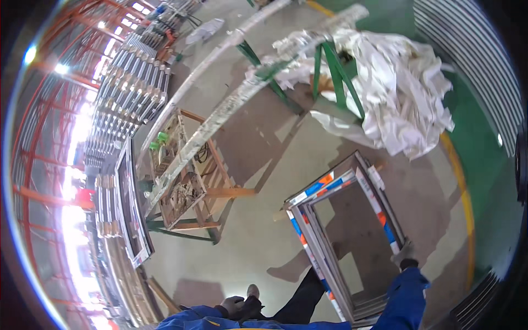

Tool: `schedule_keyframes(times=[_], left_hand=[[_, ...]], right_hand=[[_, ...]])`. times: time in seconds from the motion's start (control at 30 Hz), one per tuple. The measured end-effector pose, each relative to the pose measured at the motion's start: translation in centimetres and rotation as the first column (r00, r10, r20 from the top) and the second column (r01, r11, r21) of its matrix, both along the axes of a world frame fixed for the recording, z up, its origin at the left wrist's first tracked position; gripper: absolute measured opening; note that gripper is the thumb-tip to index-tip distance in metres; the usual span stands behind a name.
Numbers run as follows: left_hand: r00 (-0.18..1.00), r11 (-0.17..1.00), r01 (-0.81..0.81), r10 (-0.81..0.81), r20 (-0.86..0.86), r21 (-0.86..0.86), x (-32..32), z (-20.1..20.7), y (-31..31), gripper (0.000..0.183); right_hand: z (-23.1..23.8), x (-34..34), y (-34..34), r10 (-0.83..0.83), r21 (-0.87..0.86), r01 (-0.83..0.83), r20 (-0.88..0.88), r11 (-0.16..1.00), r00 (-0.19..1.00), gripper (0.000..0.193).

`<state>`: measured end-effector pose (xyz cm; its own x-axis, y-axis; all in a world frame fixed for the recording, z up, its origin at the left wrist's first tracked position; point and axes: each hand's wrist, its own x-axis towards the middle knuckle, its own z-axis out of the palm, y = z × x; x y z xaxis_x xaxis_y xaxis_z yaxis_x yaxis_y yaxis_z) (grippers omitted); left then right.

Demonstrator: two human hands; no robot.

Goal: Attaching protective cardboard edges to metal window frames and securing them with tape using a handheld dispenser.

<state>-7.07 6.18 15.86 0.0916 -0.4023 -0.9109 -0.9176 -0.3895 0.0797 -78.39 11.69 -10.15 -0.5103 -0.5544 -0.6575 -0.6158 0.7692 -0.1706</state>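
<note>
My gloved right hand (406, 253) is closed on the right-hand side of a rectangular window frame (376, 204), near its front corner. The frame is grey, with strips of blue, orange and white film along its sides. Several such frames seem to stand together on the floor, one inside or behind another. My gloved left hand (233, 304) is low in front of me, beside my dark trouser leg and apart from the frames. Its fingers are dark and small in the picture, so their grip is unclear.
A wooden crate trolley (212, 192) with green bottles stands left of centre. Long whitish rails (220, 113) on green trestles cross above it. White sheeting (393, 88) is heaped at the far right. Another frame (132, 203) leans at the left, before stacked profiles (129, 88).
</note>
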Motion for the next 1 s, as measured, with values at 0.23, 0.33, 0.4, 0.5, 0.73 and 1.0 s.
schedule_keyframes(times=[0.23, 0.33, 0.4, 0.5, 0.73, 1.0], left_hand=[[0.976, 0.983, -0.156, 0.139, -0.165, -0.094, 3.5, -0.2, 0.8, 0.059], [0.943, 0.986, -0.135, 0.097, -0.319, -0.099, 5.6, -4.4, 0.4, 0.051], [0.913, 0.973, -0.177, 0.106, -0.395, -0.148, 8.3, -3.8, 0.0, 0.049], [0.87, 0.96, -0.074, -0.069, -0.487, -0.269, 12.0, -7.2, -1.2, 0.043], [0.614, 0.944, -0.249, -0.02, -0.789, -0.217, 19.5, -16.0, -5.7, 0.038], [0.261, 0.978, -0.087, 0.206, -0.943, 0.189, 10.2, -8.2, -2.7, 0.023]], right_hand=[[12.3, 11.3, -0.6, 0.127, -0.103, -0.158, -0.261, 0.982, 0.957, 0.127], [18.2, 16.7, 2.7, 0.108, -0.025, -0.132, -0.445, 0.991, 0.889, 0.129], [21.0, 22.0, 1.8, 0.132, -0.034, -0.177, -0.534, 0.984, 0.835, 0.129], [28.8, 28.6, 1.5, 0.069, -0.043, -0.113, -0.568, 0.993, 0.82, 0.121], [48.0, 42.1, -1.0, 0.009, -0.28, -0.348, -0.768, 0.895, 0.64, 0.1], [70.2, 54.0, 3.1, 0.011, -0.336, -0.618, -0.873, 0.711, 0.488, 0.105]])
